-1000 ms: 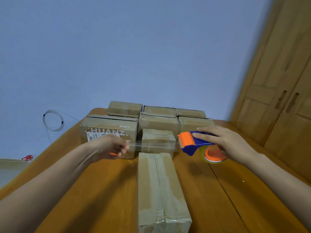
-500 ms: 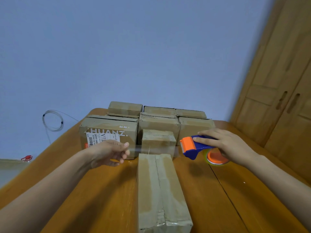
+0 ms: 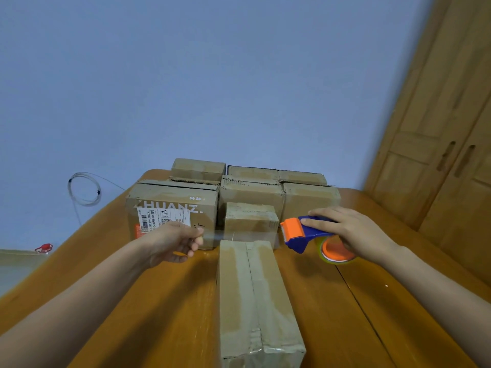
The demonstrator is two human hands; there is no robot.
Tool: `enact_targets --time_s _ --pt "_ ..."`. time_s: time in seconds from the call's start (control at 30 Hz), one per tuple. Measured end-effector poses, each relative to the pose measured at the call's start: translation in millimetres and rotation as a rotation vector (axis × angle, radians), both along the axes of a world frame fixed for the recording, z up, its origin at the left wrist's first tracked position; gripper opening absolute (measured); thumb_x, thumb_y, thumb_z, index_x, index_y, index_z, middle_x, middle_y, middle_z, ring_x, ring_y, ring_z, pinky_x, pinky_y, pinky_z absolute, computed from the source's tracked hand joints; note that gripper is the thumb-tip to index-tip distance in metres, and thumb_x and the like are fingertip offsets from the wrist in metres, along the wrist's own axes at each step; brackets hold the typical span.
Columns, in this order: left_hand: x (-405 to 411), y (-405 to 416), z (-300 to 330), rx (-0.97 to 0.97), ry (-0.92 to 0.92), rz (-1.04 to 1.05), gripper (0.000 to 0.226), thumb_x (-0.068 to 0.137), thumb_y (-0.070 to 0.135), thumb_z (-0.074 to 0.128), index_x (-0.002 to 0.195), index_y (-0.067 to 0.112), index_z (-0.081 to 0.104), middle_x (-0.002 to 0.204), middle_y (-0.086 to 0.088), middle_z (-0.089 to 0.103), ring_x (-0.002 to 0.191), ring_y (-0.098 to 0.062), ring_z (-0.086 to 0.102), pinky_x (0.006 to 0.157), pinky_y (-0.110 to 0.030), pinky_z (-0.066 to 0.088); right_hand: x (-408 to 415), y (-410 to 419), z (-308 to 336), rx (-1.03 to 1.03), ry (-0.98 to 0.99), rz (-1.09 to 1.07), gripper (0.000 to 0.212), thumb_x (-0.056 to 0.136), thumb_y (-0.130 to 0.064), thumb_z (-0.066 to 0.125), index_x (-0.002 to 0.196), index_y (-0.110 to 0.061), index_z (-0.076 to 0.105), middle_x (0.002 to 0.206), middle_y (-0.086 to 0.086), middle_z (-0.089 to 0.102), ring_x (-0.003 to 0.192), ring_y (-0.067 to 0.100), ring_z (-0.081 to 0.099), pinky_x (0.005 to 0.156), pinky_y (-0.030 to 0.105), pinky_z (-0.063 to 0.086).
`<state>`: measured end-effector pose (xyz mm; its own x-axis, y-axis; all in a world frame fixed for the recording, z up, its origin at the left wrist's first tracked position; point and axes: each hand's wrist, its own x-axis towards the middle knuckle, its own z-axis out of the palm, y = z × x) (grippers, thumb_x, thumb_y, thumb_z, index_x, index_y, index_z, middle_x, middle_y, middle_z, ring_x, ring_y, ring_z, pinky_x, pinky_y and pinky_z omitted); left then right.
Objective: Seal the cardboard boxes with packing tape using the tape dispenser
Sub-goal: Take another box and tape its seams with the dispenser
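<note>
A long box (image 3: 255, 296) lies down the middle of the counter (image 3: 164, 314), splitting it into two bare lanes, one on each side, wide enough for a forearm. Behind its far end a stack of boxes (image 3: 233, 192) walls off the back of the counter. A strip of clear tape (image 3: 239, 235) stretches across just above the long box's far end, barring the gap between it and the stack. A wardrobe (image 3: 438, 144) stands close along the right edge.

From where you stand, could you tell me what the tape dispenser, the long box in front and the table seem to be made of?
Tape dispenser: looks like smooth moulded plastic, solid blue and orange with a slight sheen.
Long box: matte brown cardboard, creased, with glossy clear tape wrinkled over its near end.
Table: apparently varnished wood, with orange-brown grain and plank seams.
</note>
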<state>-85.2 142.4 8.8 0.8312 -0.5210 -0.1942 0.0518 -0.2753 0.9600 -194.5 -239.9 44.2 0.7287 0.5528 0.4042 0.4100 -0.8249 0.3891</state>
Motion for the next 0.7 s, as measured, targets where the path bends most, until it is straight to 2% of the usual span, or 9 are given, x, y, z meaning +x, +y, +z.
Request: enact_targets --time_s 0.27,0.43,0.6,0.7 --pt "-8 -4 -22 -0.007 0.051 0.016 0.031 0.097 0.029 0.053 0.072 0.014 0.062 0.067 0.0 0.058 0.063 -0.013 0.055 0.071 -0.029 0.047 1 2 -39 0.07 0.036 -0.04 0.098 0.057 0.004 0.086 0.137 -0.033 0.044 0.126 0.001 0.061 0.106 0.025 0.063 0.073 0.033 0.055" --pt "-14 -13 -37 -0.034 0.075 0.064 0.03 0.097 0.032 0.053 0.075 0.013 0.061 0.067 0.0 0.057 0.063 -0.013 0.055 0.069 -0.028 0.047 0 6 -53 0.139 0.042 -0.015 0.096 0.056 0.014 0.08 0.136 -0.029 0.047 0.125 0.004 0.062 0.106 0.029 0.063 0.075 0.038 0.055" --pt "-23 -27 -54 -0.048 0.057 0.116 0.033 0.099 0.035 0.048 0.079 0.012 0.06 0.07 -0.001 0.058 0.066 -0.015 0.054 0.07 -0.03 0.043 5 9 -60 0.133 0.066 -0.039 0.098 0.059 0.008 0.082 0.139 -0.033 0.042 0.129 0.002 0.059 0.109 0.026 0.061 0.077 0.037 0.055" --pt "-29 -38 -58 -0.073 0.009 0.16 0.038 0.101 0.032 0.045 0.073 0.01 0.057 0.074 -0.009 0.058 0.066 -0.019 0.053 0.063 -0.026 0.041 7 10 -64 0.151 0.08 -0.045 0.1 0.061 0.006 0.083 0.141 -0.035 0.039 0.131 0.0 0.057 0.111 0.024 0.059 0.078 0.036 0.054"
